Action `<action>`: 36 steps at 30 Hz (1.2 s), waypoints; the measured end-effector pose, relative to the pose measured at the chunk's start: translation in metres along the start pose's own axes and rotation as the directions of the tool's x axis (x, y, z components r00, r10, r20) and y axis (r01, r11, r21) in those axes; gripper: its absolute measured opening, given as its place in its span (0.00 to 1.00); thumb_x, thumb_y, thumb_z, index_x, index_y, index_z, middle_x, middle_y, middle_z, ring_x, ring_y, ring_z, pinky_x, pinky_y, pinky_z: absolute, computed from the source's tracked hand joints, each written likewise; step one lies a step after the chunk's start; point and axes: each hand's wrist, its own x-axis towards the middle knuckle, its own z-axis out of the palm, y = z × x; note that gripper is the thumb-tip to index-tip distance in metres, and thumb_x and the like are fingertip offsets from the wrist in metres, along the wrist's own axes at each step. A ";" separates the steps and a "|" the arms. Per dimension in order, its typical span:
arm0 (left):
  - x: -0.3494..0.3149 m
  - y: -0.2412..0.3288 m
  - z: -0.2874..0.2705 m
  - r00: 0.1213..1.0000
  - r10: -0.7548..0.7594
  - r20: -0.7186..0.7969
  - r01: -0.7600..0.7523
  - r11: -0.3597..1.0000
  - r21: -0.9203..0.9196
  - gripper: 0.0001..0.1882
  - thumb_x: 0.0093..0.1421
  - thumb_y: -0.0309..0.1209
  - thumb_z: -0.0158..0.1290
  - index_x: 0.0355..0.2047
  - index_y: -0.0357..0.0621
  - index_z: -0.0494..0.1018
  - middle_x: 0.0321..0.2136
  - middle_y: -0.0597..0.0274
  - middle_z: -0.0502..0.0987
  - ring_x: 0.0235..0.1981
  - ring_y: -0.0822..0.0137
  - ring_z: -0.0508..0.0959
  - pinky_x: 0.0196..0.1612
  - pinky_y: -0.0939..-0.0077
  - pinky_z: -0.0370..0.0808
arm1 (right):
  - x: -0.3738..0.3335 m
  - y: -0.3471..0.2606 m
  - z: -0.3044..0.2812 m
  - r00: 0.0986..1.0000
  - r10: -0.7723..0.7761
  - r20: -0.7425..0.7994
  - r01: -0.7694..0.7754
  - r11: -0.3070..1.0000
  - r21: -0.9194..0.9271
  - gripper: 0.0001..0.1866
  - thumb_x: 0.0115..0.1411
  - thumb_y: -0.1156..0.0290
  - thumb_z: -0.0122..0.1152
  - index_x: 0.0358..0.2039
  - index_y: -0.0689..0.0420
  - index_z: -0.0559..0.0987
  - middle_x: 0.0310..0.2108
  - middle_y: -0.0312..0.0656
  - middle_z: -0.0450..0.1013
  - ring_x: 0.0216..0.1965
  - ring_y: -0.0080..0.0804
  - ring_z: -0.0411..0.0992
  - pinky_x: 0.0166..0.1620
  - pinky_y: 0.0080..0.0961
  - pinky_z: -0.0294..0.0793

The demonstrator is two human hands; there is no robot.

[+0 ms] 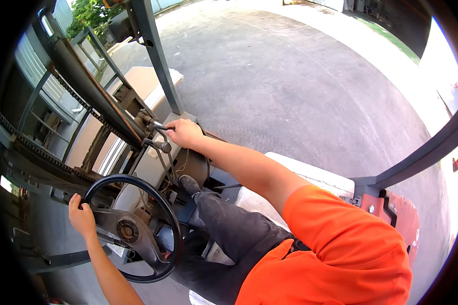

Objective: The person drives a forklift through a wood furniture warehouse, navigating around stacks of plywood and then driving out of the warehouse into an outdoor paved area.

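I sit at the controls of a forklift. My left hand (81, 217) is closed on the left rim of the black steering wheel (176, 229), its fingers curled over the edge. My right arm reaches forward, and my right hand (184, 133) is wrapped round the end of a control lever (160, 126) beside the mast. Just nearer to me stands another lever (163, 147) with a round dark knob, which neither hand touches. My shoe (189, 185) rests low in the footwell by the pedals.
Ahead rises the mast (86, 81) with its chains and hoses. Beyond it lies a stack of pale flat boards (143, 81). A grey post (158, 56) stands front right, and a dark curved frame bar (422, 147) to my right. Concrete ground (290, 76) spreads out on the right.
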 end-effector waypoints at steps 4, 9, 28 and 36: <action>0.031 0.054 0.032 0.991 0.129 0.029 -0.127 0.989 -0.070 0.16 0.51 0.21 0.48 0.40 0.35 0.77 0.47 0.56 0.77 0.50 0.56 0.75 0.54 0.66 0.70 | 0.009 -0.009 -0.010 1.000 0.008 -0.019 -0.008 1.000 0.003 0.16 0.56 0.60 0.55 0.44 0.47 0.82 0.37 0.47 0.78 0.42 0.45 0.75 0.48 0.38 0.74; -0.024 0.141 0.051 0.929 0.368 0.046 -0.353 0.914 -0.199 0.14 0.49 0.17 0.49 0.37 0.33 0.77 0.46 0.55 0.77 0.52 0.54 0.73 0.54 0.64 0.69 | 0.006 -0.012 -0.008 0.999 0.007 0.033 -0.008 1.000 0.006 0.17 0.56 0.60 0.55 0.44 0.48 0.81 0.41 0.46 0.77 0.47 0.45 0.74 0.51 0.39 0.73; -0.126 -0.073 -0.074 0.931 0.365 0.018 -0.366 0.929 0.054 0.13 0.53 0.16 0.45 0.39 0.28 0.73 0.45 0.45 0.76 0.51 0.46 0.73 0.55 0.57 0.69 | 0.003 -0.012 -0.013 1.000 0.013 0.006 -0.013 0.999 0.052 0.17 0.56 0.59 0.56 0.45 0.47 0.81 0.41 0.45 0.78 0.45 0.44 0.74 0.50 0.38 0.72; 0.032 0.025 0.026 0.993 0.088 0.075 -0.083 0.995 -0.060 0.20 0.54 0.20 0.45 0.49 0.35 0.73 0.49 0.53 0.76 0.51 0.57 0.75 0.55 0.69 0.69 | 0.002 -0.009 -0.009 0.999 0.029 0.015 -0.030 0.999 0.044 0.16 0.56 0.60 0.55 0.44 0.47 0.82 0.41 0.45 0.78 0.47 0.44 0.74 0.51 0.37 0.72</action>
